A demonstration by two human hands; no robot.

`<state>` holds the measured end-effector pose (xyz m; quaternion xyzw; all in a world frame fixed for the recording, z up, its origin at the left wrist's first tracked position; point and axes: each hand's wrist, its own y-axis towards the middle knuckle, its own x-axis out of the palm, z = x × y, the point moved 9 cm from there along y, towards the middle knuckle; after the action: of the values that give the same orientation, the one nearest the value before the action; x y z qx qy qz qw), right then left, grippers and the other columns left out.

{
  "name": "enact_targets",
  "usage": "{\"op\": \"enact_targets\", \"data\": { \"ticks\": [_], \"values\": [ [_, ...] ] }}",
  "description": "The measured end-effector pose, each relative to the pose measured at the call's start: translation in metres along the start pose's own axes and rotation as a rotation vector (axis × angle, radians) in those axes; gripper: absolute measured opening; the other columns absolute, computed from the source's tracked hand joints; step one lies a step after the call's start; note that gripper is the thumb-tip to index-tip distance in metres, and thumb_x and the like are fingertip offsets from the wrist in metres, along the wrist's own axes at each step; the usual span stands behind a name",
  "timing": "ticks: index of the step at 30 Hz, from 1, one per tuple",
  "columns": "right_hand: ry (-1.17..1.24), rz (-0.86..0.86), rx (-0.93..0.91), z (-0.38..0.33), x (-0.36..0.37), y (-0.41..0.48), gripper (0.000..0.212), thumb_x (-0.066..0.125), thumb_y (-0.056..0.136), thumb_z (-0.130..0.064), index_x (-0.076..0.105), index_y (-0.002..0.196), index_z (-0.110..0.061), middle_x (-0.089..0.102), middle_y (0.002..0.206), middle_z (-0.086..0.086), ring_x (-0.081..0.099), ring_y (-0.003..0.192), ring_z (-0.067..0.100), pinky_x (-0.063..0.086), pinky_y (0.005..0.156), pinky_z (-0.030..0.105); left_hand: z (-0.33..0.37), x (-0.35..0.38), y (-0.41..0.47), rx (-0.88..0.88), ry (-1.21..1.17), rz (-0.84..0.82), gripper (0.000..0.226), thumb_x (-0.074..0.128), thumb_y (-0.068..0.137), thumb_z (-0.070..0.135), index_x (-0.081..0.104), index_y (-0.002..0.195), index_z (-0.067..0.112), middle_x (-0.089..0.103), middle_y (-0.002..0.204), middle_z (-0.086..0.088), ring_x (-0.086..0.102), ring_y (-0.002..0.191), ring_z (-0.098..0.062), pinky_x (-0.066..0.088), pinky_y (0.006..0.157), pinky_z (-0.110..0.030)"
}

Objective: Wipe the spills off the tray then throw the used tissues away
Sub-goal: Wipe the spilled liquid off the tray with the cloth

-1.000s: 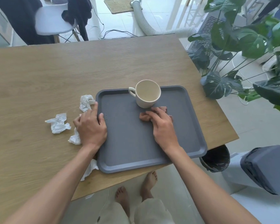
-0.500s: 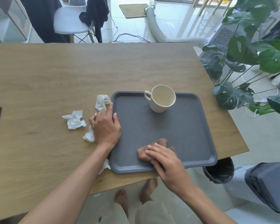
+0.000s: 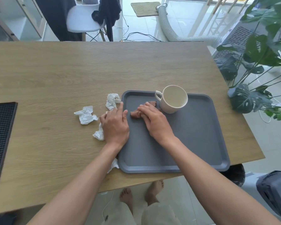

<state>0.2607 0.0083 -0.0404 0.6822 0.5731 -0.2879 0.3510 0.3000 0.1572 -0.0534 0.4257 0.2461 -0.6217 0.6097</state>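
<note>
A grey tray (image 3: 193, 143) lies at the table's near right corner with a cream mug (image 3: 174, 99) standing at its far edge. My right hand (image 3: 154, 120) presses a brown, soaked tissue (image 3: 135, 114) flat on the tray, just left of the mug. My left hand (image 3: 115, 124) rests palm down on the tray's left rim, fingers spread, partly over a white tissue (image 3: 99, 134). Two more crumpled white tissues (image 3: 86, 114) (image 3: 112, 99) lie on the table left of the tray.
A black bin (image 3: 234, 173) stands on the floor under the table's near right corner. A black ribbed mat (image 3: 0, 143) lies at the left edge. A leafy plant (image 3: 258, 62) crowds the right side. A white chair (image 3: 83, 20) is beyond the table.
My right hand slid the brown tissue from beside the mug to the tray's near edge, then back up to the far left beside the mug. My left hand stayed on the rim.
</note>
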Motion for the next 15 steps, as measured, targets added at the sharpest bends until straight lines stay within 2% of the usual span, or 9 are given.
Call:
{"op": "enact_targets", "data": {
  "ticks": [4, 7, 10, 12, 15],
  "values": [
    [0.022, 0.082, 0.092, 0.004, 0.008, 0.028, 0.026, 0.051, 0.096, -0.011, 0.063, 0.119, -0.009, 0.061, 0.128, 0.008, 0.045, 0.131, 0.024, 0.035, 0.108, 0.035, -0.001, 0.0, 0.001, -0.003, -0.004, 0.01, 0.049, 0.026, 0.101, 0.039, 0.056, 0.132, 0.016, 0.063, 0.083, 0.001, 0.056, 0.081, -0.02, 0.034, 0.086, -0.037],
    [0.035, 0.162, 0.163, 0.003, 0.011, 0.041, 0.025, 0.049, 0.096, -0.009, 0.063, 0.116, -0.009, 0.062, 0.125, 0.006, 0.044, 0.131, 0.025, 0.031, 0.108, 0.032, -0.002, 0.0, 0.0, -0.009, -0.013, 0.011, 0.046, 0.027, 0.101, 0.035, 0.056, 0.132, 0.017, 0.063, 0.082, 0.002, 0.056, 0.081, -0.018, 0.033, 0.086, -0.035],
    [-0.06, 0.208, 0.134, -0.007, 0.011, 0.042, 0.025, 0.051, 0.092, -0.008, 0.065, 0.113, -0.011, 0.066, 0.119, 0.005, 0.049, 0.126, 0.028, 0.034, 0.106, 0.036, -0.002, -0.001, 0.0, -0.018, -0.029, 0.011, 0.046, 0.026, 0.101, 0.035, 0.056, 0.132, 0.017, 0.065, 0.084, 0.002, 0.058, 0.082, -0.018, 0.034, 0.087, -0.036],
    [-0.091, 0.157, 0.1, -0.013, 0.014, 0.037, 0.027, 0.051, 0.091, -0.008, 0.066, 0.112, -0.014, 0.066, 0.121, 0.003, 0.05, 0.125, 0.027, 0.035, 0.106, 0.038, -0.002, -0.002, 0.0, -0.029, -0.043, 0.019, 0.05, 0.022, 0.102, 0.037, 0.057, 0.13, 0.016, 0.068, 0.088, 0.0, 0.059, 0.085, -0.018, 0.035, 0.088, -0.037],
    [-0.085, 0.044, 0.018, -0.022, 0.016, 0.019, 0.03, 0.054, 0.087, -0.004, 0.067, 0.112, -0.016, 0.066, 0.121, 0.0, 0.051, 0.123, 0.025, 0.033, 0.107, 0.033, -0.001, -0.006, 0.0, -0.053, -0.131, 0.032, 0.059, 0.012, 0.101, 0.038, 0.06, 0.127, 0.017, 0.07, 0.092, 0.0, 0.061, 0.09, -0.018, 0.035, 0.092, -0.038]
  ]
}}
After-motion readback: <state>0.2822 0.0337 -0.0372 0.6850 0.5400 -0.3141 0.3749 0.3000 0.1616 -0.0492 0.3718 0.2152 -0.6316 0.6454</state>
